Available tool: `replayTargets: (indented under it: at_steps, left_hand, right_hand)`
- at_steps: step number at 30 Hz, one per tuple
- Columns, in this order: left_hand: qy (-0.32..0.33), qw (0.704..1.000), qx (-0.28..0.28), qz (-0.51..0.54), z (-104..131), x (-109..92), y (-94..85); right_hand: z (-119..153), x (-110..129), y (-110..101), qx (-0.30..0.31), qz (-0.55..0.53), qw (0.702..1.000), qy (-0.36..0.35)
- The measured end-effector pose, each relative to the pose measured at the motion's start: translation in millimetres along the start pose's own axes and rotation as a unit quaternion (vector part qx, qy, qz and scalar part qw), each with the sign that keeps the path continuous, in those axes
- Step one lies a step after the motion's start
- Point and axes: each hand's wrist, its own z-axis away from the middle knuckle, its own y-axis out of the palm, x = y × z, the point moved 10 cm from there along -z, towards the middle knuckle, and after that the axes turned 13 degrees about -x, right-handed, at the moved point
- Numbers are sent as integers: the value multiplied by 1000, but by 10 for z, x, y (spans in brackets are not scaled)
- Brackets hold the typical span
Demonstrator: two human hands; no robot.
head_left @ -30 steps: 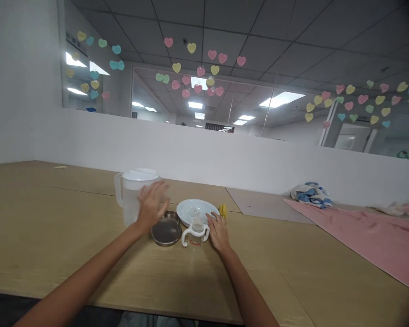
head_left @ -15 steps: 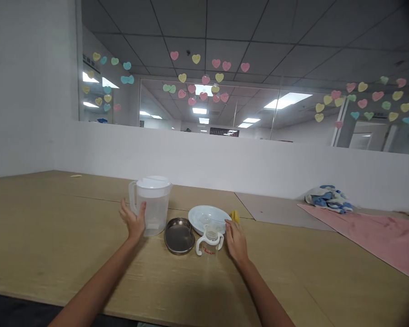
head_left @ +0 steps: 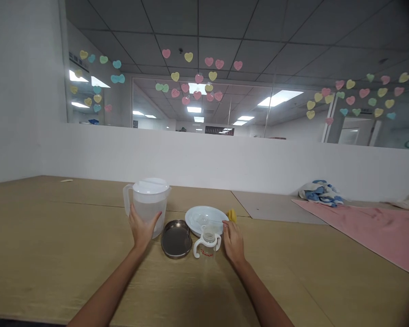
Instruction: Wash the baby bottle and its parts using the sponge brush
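A translucent lidded plastic pitcher [head_left: 152,195] stands on the left, its handle facing left. My left hand [head_left: 142,229] is wrapped against its lower body, thumb on the near side and fingers at the left below the handle. My right hand [head_left: 233,240] has its fingers pinched together at the right rim of a pale plate [head_left: 191,218]. A thin line runs from those fingertips across the plate; what it belongs to is unclear. In front of the plate stands a clear baby bottle [head_left: 207,247] with white handles and an uncovered neck. Between bottle and pitcher lies a shallow metal dish [head_left: 176,240].
Behind my right hand, a yellow thing [head_left: 231,215] shows partly beside the plate. A pink cloth [head_left: 368,229] covers the right of the wooden table [head_left: 54,254], with a crumpled blue-and-white cloth [head_left: 321,193] behind it. A white wall [head_left: 191,154] borders the back.
My left hand has moved right, from the pitcher's left side onto its body. My right hand stays at the plate's rim. The whole view has shifted slightly.
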Motion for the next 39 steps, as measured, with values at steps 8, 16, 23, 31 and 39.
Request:
replayTargets:
  at_steps: [8, 16, 23, 31, 39]
  left_hand:
    - [217, 970, -111, 12, 110, -407, -268]
    - [292, 949, -117, -7, 231, -568, -289]
    - [309, 942, -129, -21, 262, -585, -353]
    - [299, 944, -136, -2, 267, -575, -381]
    - [334, 933, -119, 68, 319, -697, -452]
  right_hand:
    - [6, -6, -3, 5, 20, 1000, 6]
    - [12, 11, 20, 6, 15, 1000, 6]
    - [61, 550, -88, 29, -74, 989, -124]
    - [200, 865, 21, 65, -60, 976, -197]
    - [169, 802, 52, 51, -6, 989, -136]
